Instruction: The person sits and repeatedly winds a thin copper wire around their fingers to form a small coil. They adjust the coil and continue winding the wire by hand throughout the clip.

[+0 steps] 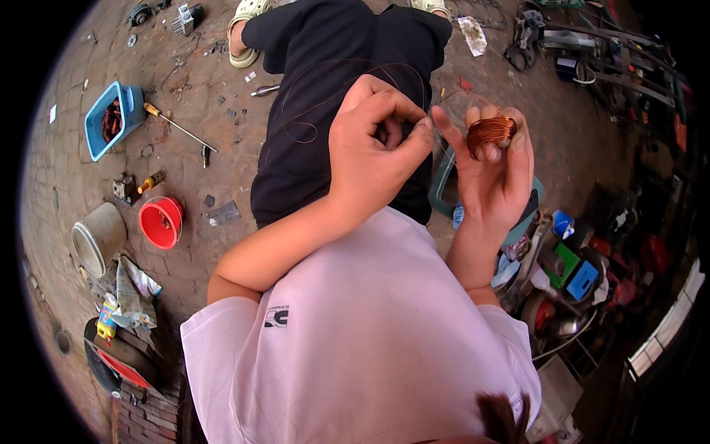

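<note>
My left hand [381, 144] is closed, with thumb and forefinger pinched together on what looks like the end of a thin copper wire. Loose loops of this fine wire [302, 132] lie over my dark trousers [296, 96]. Raised beside it, my right hand [494, 166] grips a bundled coil of copper wire [489, 133] between its bent fingers and thumb. The right forefinger points toward the left fingertips, with a small gap between them. Whatever strand joins the two hands is too fine to make out.
On the left stand a blue basin [132, 111] of dark reddish scraps, a red bucket [160, 222] and a pale bucket [103, 233]. A long screwdriver [177, 126] lies on the brick floor. Metal parts [592, 52] and mixed clutter [566, 259] crowd the right side.
</note>
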Tool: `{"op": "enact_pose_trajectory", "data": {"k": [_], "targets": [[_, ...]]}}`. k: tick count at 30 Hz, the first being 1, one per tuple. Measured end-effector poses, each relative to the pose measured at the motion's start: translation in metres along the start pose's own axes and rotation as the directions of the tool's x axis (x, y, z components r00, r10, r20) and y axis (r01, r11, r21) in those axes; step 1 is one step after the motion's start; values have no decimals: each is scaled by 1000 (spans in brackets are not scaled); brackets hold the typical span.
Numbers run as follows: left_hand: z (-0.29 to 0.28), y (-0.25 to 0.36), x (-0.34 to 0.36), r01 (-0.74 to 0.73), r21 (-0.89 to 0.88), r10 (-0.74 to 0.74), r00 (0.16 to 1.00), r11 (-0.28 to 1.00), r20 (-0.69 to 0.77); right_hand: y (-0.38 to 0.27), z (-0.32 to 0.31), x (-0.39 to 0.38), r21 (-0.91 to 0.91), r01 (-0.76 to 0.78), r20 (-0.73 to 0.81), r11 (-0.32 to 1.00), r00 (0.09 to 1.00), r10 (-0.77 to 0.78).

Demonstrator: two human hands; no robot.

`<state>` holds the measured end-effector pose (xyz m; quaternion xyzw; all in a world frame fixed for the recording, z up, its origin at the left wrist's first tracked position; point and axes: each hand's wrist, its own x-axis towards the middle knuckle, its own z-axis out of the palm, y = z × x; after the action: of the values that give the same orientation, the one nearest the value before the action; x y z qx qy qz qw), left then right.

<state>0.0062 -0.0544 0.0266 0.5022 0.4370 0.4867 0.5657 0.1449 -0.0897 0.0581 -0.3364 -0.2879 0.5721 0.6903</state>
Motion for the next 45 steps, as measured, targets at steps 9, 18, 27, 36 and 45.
{"op": "enact_pose_trajectory", "data": {"k": [9, 18, 27, 36, 45], "targets": [[0, -4, 1, -47, 70, 50, 998, 996, -50, -1, 12, -1, -117, -22, -27, 993, 999, 19], [1, -5, 2, -48, 60, 51, 997, 997, -61, -1, 9, -1, -97, -10, 16, 995, 1000, 11], [1, -4, 1, -72, 78, 78, 995, 994, -70, 3, 6, -1, -30, 9, 53, 999, 999, -8], [0, -5, 2, -76, 61, 75, 997, 995, 9, 4, 2, 1, -58, 2, 16, 998, 1000, -1], [6, -3, 0, -146, 88, 153, 985, 985, -75, 2, 0, 2, -76, -27, 1, 997, 1000, 28]]}}
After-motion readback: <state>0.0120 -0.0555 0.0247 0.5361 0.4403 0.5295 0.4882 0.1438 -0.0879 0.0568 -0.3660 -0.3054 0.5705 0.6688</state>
